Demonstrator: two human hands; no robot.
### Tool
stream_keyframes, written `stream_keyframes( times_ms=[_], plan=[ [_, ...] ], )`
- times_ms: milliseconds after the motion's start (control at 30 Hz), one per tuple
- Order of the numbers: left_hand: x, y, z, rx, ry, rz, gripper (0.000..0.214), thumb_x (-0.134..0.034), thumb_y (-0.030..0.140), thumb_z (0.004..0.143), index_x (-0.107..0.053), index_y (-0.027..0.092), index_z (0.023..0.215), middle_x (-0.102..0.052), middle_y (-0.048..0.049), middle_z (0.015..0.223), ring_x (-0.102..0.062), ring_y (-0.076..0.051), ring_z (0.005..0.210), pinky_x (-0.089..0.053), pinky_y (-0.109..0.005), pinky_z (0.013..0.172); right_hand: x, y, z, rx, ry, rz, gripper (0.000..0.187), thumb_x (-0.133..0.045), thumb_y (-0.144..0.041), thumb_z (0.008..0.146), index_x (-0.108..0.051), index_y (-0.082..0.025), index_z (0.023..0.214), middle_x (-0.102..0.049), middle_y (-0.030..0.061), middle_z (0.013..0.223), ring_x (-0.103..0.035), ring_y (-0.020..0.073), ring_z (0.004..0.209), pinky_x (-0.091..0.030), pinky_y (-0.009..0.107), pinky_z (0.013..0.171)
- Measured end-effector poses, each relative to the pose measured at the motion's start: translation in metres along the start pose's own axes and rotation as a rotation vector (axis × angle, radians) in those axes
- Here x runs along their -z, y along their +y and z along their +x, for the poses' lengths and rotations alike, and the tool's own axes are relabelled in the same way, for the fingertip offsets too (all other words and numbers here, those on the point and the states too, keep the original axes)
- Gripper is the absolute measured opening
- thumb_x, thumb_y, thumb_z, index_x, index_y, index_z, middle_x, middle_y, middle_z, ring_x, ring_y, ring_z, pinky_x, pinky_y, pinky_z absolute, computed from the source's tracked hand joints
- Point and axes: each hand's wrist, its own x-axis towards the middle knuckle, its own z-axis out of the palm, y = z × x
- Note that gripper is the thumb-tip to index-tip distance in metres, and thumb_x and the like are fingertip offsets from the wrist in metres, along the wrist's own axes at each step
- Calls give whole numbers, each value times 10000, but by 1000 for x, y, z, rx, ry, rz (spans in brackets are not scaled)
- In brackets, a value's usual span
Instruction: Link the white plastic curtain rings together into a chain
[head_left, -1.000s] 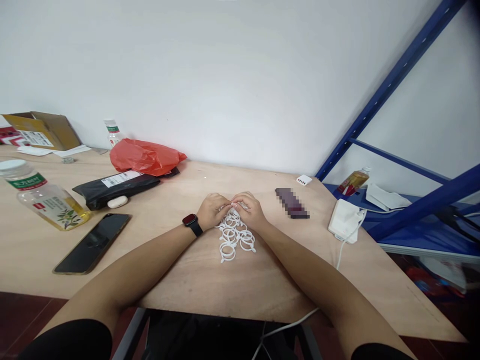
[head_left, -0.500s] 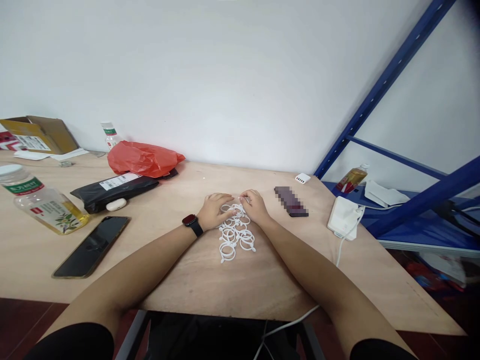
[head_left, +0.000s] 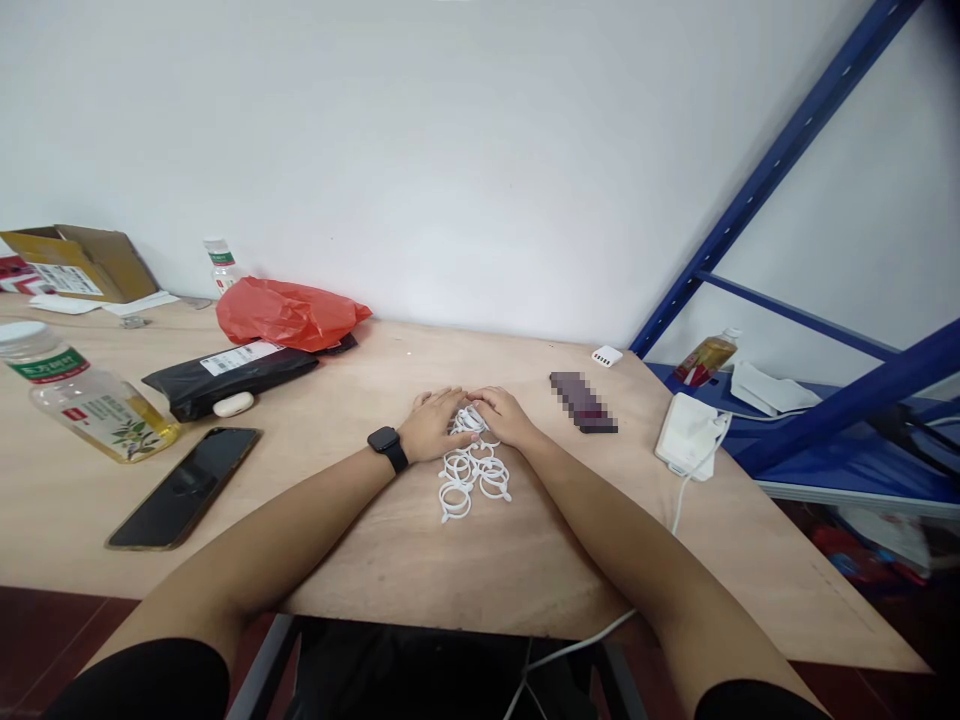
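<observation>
A pile of white curtain rings [head_left: 455, 499], each with a small eyelet, lies on the wooden table [head_left: 420, 560]. My left hand [head_left: 435, 424], below a black watch, curves around the pile's far left side with fingers stretched and thumb reaching over some rings. My right hand [head_left: 505, 414] cups the far right side, its fingers extended toward the left fingertips. Both hands rest against the rings without gripping them. Some far rings are partly hidden under the fingers.
A phone [head_left: 187, 490], a white earbud case [head_left: 234, 404], a black parcel [head_left: 232, 375], a red plastic bag [head_left: 289, 312] and a bottle [head_left: 97, 405] stand left. To the right are a pixelated dark device [head_left: 583, 402], a white charger [head_left: 684, 440] with cable and a blue rack [head_left: 757, 190].
My hands have moved closer together around the far rings, bunching them. The right fingers have straightened from a curled pose. The near rings look unmoved.
</observation>
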Motion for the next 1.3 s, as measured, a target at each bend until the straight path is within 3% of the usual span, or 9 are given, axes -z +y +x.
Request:
stream_keyframes(
  times_ms=[367, 1300],
  plan=[
    [-7, -9, 1, 11, 53, -12, 683, -563, 535, 864, -407, 165, 1417, -496, -168, 1424, -421, -316, 1356, -316, -504, 1109, -3, 1, 0, 81, -81, -114, 156, -546, -181, 893, -685, -202, 959, -703, 55, 982, -615, 198, 954, -435, 344, 896],
    [-7, -9, 2, -21, 67, -16, 632, -561, 522, 866, -448, 171, 1380, -535, -148, 1386, -467, -300, 1316, -351, -471, 1103, -3, 1, 0, 92, -94, -103, 184, -530, -180, 909, -686, -214, 1001, -702, 49, 1003, -609, 191, 976, -420, 345, 925]
  ],
)
